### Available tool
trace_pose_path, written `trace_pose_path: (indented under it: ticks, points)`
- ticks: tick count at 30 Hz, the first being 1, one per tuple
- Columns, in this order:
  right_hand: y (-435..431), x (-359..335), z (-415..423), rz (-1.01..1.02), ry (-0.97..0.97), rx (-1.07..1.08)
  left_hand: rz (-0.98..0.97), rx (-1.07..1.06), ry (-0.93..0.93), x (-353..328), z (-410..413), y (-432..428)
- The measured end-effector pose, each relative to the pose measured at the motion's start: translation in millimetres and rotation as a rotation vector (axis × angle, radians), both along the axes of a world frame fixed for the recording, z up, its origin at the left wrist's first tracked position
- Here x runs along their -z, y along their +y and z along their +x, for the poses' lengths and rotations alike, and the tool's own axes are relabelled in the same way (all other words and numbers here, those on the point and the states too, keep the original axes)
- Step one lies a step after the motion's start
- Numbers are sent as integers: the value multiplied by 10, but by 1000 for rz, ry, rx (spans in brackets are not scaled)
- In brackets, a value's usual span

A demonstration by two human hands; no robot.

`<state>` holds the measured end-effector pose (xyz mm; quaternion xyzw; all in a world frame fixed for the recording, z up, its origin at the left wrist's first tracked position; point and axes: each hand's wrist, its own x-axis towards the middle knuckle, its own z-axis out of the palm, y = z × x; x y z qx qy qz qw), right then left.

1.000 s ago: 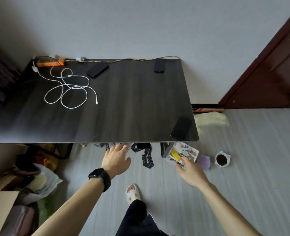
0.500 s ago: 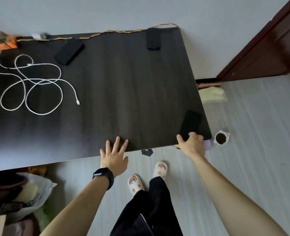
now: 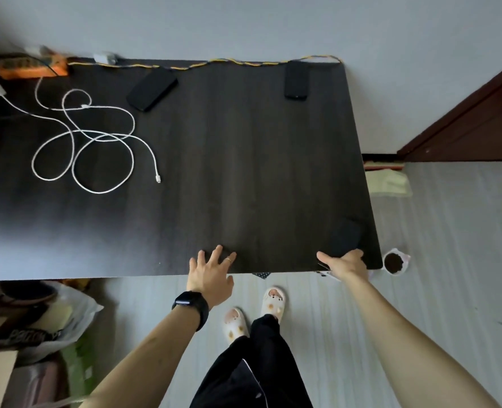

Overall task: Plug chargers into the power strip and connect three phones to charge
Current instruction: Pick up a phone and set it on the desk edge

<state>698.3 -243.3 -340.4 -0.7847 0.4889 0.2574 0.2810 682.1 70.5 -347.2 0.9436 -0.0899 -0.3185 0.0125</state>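
Head view: our left hand (image 3: 210, 276) lay spread and empty; right hand (image 3: 345, 265) reached, uncurled, at third phone (image 3: 345, 237). White cable (image 3: 96, 142) lay loose; no phone visibly connected.

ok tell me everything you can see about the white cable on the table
The white cable lies loose on the dark table, left of centre, in several overlapping loops. It looks braided. Its free end, a small white connector, rests bare on the wood, plugged into nothing. The other end runs back left toward the orange power strip. Neither hand touches it.

Brown door (image 3: 479, 113), floor cup (image 3: 394, 262), plastic bag (image 3: 67, 319), slippers (image 3: 235, 322).
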Motion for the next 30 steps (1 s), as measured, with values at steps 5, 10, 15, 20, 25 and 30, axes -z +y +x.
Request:
trace_pose_path:
  ticks: [5,10,15,20,25,30]
  points:
    - [211,-108,29,139,-116,-95,-142,-251,112,-175,280,37]
    - [705,-435,424,321,-211,-347,-306,-546,88,-560,724,284]
    - [1495,-998,925,474,-338,-766,-468,-711,-153,-1263,999,713]
    - [2328,-1663,1276,488,-459,-1176,-506,-773,-414,-1986,814,1388]
    - [3103,-2080,1324,543,-553,-1400,-543,-804,-507,-2367,504,2069]
    - [3987,-2221,1229,690,-609,-1364,-601,-800,-329,-2352,152,2865]
